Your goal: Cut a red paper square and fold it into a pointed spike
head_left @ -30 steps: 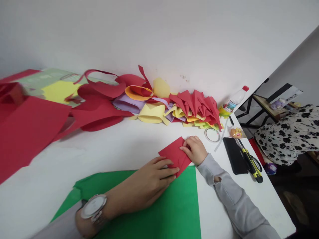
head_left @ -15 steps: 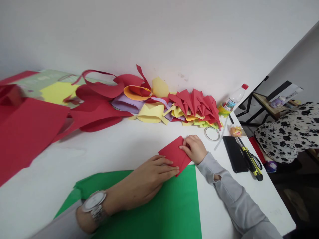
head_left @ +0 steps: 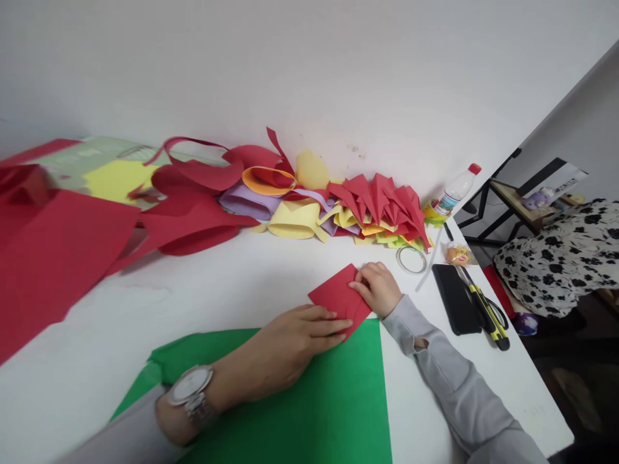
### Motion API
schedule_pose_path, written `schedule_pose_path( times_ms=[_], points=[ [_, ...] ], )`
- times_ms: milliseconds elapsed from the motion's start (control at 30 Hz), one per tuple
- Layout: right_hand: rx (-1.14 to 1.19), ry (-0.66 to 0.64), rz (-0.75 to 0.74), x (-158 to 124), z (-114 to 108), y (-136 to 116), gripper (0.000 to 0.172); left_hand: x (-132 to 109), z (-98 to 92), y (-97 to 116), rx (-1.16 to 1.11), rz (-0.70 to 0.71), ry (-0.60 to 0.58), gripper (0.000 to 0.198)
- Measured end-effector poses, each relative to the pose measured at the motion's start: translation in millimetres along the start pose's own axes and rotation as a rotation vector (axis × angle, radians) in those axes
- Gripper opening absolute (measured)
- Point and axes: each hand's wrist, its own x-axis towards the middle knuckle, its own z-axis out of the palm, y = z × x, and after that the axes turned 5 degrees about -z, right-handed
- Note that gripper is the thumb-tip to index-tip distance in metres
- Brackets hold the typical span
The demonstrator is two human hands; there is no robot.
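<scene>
A small folded square of red paper (head_left: 333,290) lies partly over the far edge of a green paper sheet (head_left: 333,399) on the white table. My left hand (head_left: 294,341), with a silver watch at the wrist, rests flat on the near left side of the red paper, its fingers stretched out across it. At the far right edge, my right hand (head_left: 378,288) pinches the paper between thumb and curled fingers.
Red pleated paper (head_left: 382,196), curled coloured paper pieces and a large red sheet (head_left: 68,258) line the wall. A tape roll (head_left: 411,260), bottle (head_left: 452,193), black phone (head_left: 457,299) and yellow-black scissors (head_left: 491,319) are at right. Beyond the table shows a person's floral clothing (head_left: 556,258).
My left fingers have slid slightly to the right over the red paper. My right hand keeps its pinch in nearly the same spot.
</scene>
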Motion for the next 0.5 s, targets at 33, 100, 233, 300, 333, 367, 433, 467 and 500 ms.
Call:
schedule_pose_path(
  times_ms=[33, 100, 233, 300, 333, 367, 433, 467, 500],
  points=[
    [-0.001, 0.003, 0.000, 0.0, 0.2, 0.2, 0.022, -0.3, 0.0, -0.7, -0.001, 0.000, -0.004, 0.061],
    [-0.002, 0.001, 0.002, -0.1, 0.3, 0.4, 0.021, -0.9, -0.2, -1.5, -0.013, -0.007, -0.004, 0.064],
    [-0.004, -0.009, 0.010, 0.3, 0.3, 0.0, 0.021, -1.9, -0.9, -0.7, -0.033, -0.003, 0.020, 0.063],
    [-0.006, -0.016, 0.012, 0.4, 0.4, -0.2, 0.021, -1.9, -0.9, 0.2, -0.032, -0.006, 0.017, 0.064],
    [-0.007, -0.020, 0.013, 0.5, 0.4, -0.1, 0.021, -1.6, -0.8, 0.7, -0.030, -0.011, 0.012, 0.064],
    [-0.006, -0.025, 0.014, 0.5, 0.5, 0.0, 0.020, -1.1, -0.6, 1.2, -0.030, -0.020, 0.009, 0.064],
    [-0.004, -0.033, 0.017, 0.5, 0.6, 0.3, 0.020, 0.5, -0.4, 2.4, -0.037, -0.037, 0.007, 0.065],
    [-0.002, -0.037, 0.018, 0.5, 0.5, 0.4, 0.020, 1.5, -0.3, 3.0, -0.041, -0.043, 0.009, 0.065],
    [-0.001, -0.038, 0.019, 0.5, 0.3, 0.4, 0.020, 2.6, -0.2, 3.7, -0.043, -0.049, 0.009, 0.065]
  ],
)
